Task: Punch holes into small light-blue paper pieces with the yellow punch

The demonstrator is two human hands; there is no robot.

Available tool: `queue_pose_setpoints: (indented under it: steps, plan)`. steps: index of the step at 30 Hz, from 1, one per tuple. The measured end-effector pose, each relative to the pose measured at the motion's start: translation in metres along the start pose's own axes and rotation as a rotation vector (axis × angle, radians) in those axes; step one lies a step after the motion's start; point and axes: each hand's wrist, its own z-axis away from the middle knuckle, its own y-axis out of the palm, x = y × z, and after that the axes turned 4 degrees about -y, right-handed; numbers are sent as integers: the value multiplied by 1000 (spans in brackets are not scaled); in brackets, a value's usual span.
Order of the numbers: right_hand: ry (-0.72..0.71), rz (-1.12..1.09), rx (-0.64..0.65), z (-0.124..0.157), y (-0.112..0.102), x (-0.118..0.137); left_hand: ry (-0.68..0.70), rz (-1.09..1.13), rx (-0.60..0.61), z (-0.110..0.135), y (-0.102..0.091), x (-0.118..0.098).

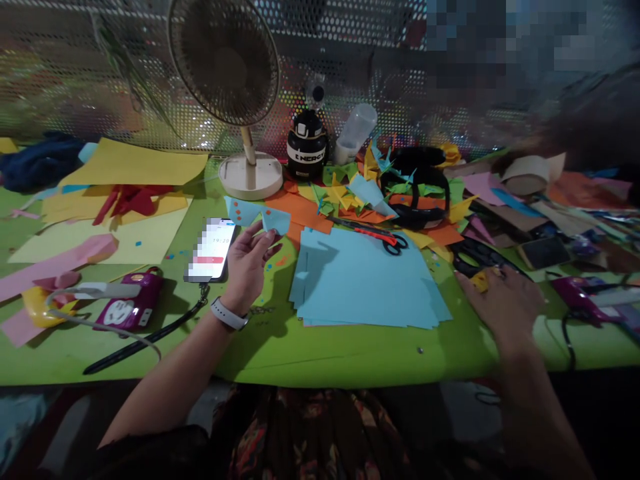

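The left hand [247, 263], left of centre in the frame, has thumb and fingers pinched on a folded light-blue paper piece with small orange diamond marks [277, 221], which stands up above the fingertips. The right hand [503, 300], at right of the frame, lies palm down with fingers loosely bent over a black object with looped openings [473, 255]; whether it grips this or merely rests there, I cannot tell.

Between the hands lies a stack of flat light-blue paper sheets [370, 280], with red-and-black scissors [383, 237] across its top edge. Below the stack, bare bright-green tabletop [350, 353] runs to the front edge, low in the frame.

The right fingertips are partly hidden by a yellow item [480, 281], hard to make out. Pixelation covers part of the white-screened phone [213, 250] and the upper right corner area.
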Motion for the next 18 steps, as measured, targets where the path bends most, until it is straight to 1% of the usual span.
queue_pose_setpoints:
  steps: [4, 8, 10, 12, 15, 16, 18]
  plan:
    - [-2, 26, -116, 5, 7, 5, -8, 5, 9, 0, 0, 2]
    - [61, 16, -215, 7, 8, 7, -15, 5, 9, 0, 0, 3]
    - [57, 32, -208, 6, 9, 7, -16, 2, 9, 0, 0, 3]
    - [13, 57, -166, 5, 11, 4, -18, 2, 9, 0, 0, 3]
    - [-38, 69, -134, 2, 20, -3, -21, 6, 6, 0, 0, 3]
    - [-32, 61, -137, 1, 25, -7, -20, 5, 8, 0, 0, 3]
    - [25, 8, -157, -2, 35, -15, -14, 3, 20, 2, 0, 2]
